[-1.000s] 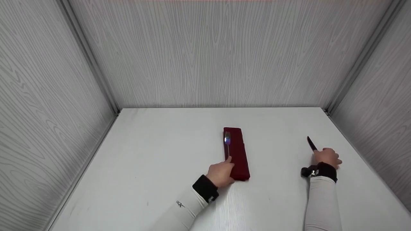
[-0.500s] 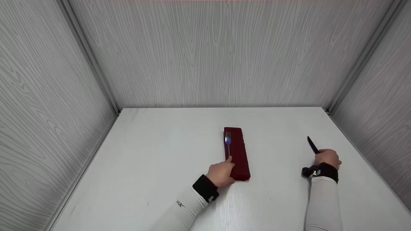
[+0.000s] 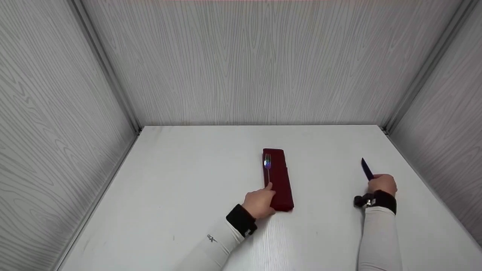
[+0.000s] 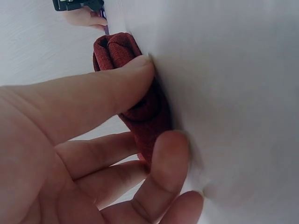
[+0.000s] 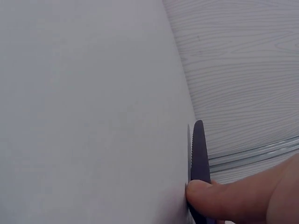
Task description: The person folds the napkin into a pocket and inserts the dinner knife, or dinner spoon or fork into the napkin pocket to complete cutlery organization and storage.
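A dark red folded cloth napkin (image 3: 280, 184) lies lengthwise on the white table. On its left side rests a shiny fork (image 3: 267, 162), tines away from me. My left hand (image 3: 259, 203) grips the napkin's near left edge, the thumb lying over the end of the fork's handle. In the left wrist view the napkin's folded layers (image 4: 145, 116) show between thumb and fingers. Farther right, my right hand (image 3: 383, 184) pinches a dark table knife (image 3: 367, 169), blade pointing away. Its serrated edge shows on the knife (image 5: 199, 149) in the right wrist view, close to the tabletop; most of its handle is hidden.
The white table (image 3: 196, 169) is enclosed by grey wood-grain panels at the back (image 3: 248, 64), left (image 3: 45, 113) and right (image 3: 448, 113). Black bands with small cameras circle both wrists.
My right fingers have closed in around the knife's handle, and the knife has turned slightly steeper and risen a little in view. The left hand, napkin and fork stay put.
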Available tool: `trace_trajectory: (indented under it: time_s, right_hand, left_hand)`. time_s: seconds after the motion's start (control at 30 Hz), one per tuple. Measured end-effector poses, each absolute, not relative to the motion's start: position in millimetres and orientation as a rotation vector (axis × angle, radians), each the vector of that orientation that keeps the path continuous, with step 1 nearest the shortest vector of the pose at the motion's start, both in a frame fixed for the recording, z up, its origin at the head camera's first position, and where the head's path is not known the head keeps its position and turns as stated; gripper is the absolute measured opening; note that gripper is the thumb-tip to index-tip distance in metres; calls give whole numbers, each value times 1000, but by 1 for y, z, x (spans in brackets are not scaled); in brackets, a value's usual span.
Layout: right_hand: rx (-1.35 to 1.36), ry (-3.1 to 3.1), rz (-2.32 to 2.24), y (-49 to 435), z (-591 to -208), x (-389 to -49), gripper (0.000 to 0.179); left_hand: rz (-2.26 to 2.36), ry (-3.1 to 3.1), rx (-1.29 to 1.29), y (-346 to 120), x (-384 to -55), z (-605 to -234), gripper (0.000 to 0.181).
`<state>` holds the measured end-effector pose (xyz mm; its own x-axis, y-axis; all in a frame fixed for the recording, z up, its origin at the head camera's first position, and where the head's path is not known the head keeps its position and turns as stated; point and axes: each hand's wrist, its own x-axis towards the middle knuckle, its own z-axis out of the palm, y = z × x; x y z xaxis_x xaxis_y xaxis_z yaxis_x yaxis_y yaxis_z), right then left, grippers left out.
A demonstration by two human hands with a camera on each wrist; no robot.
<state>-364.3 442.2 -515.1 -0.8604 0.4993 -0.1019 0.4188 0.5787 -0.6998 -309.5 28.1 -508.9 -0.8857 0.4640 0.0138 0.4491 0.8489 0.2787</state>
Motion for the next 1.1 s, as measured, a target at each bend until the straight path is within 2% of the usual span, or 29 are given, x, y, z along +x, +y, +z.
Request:
trace_trajectory:
  time_s: [0.3,0.5,0.8,1.1]
  right_hand:
    - [-639,-2711,1037,441,-515,-368,45]
    - [-609,-2537,1145,431,-507,-374,38]
    - [-444,-2227,1366,391,-484,-386,26]
    - [-106,-2119,1768,331,-469,-392,16]
  left_hand:
    - [421,2980,732,28,-310,-509,61]
    - [417,2965,734,28,-310,-509,61]
    - [436,2963,737,27,-308,-507,59]
    - [677,2914,660,30,-307,-504,54]
